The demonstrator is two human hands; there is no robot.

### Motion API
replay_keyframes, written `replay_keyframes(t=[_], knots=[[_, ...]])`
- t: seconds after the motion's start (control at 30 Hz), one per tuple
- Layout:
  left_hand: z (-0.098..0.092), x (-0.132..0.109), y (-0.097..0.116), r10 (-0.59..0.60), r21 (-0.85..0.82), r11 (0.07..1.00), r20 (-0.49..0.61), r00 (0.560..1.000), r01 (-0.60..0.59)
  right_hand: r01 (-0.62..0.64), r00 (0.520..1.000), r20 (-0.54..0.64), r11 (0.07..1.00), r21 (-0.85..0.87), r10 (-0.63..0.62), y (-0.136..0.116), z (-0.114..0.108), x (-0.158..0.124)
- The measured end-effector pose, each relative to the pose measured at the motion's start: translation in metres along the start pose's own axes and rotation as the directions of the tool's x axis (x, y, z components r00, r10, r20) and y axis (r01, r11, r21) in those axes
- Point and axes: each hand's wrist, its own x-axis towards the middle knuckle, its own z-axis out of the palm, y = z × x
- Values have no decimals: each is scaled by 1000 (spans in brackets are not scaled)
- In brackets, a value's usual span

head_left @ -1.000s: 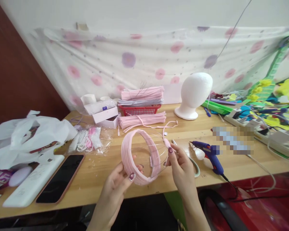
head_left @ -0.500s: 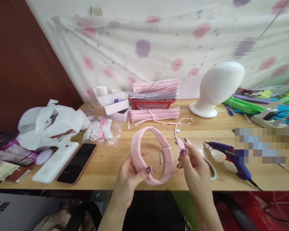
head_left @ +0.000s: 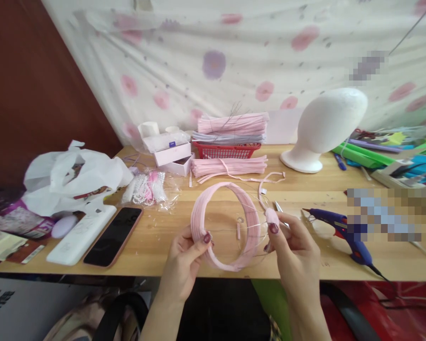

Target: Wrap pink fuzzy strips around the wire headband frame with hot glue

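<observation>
My left hand [head_left: 182, 267] is closed on the lower left side of a pink ribbed band [head_left: 199, 215], bent into an upright hoop above the table. The thumb presses on its inner face. To the right of the hoop, my right hand [head_left: 296, 253] pinches a small padded pink piece [head_left: 271, 216] between thumb and fingers. Thin wires run between this piece and the hoop's right side. Behind the right hand lie scissors [head_left: 278, 207], mostly hidden; only the blades show. A curled pink strip [head_left: 260, 189] lies just beyond the pinched piece.
A blue glue gun [head_left: 328, 218] lies to the right, its cord trailing off the front edge. At the back stand a white foam head [head_left: 328, 123] and a red basket [head_left: 227, 151], with pink strips [head_left: 230, 166] before it. Left are a phone [head_left: 113, 237] and a pearl bag [head_left: 147, 189].
My right hand has moved slightly right with the pink piece, farther from my left hand. The hoop has turned a little and looks wider. My left hand has shifted slightly left, still gripping it.
</observation>
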Motion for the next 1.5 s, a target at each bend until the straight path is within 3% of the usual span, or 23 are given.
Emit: replay_keyframes(t=[0.27,0.47,0.83,1.07,1.27,1.5], knots=[[0,-4,9,-20,43,999,33,999,19,18,1000,0,1000,24,-18,-1,-2,0],[5,-8,5,83,107,991,-39,996,-78,10,1000,-5,1000,13,-10,-2,-2,-1],[1,-9,4,26,215,976,34,999,-33,-91,995,-36,996,21,92,2,-6,0],[-6,2,10,-38,64,997,67,997,33,-4,1000,-18,1000,5,4,4,-11,-3],[-9,4,3,-5,90,996,32,999,3,124,992,-6,988,-88,-125,3,-12,-7],[-20,5,8,-28,95,995,68,997,21,118,991,72,987,-104,-111,2,-13,-11]])
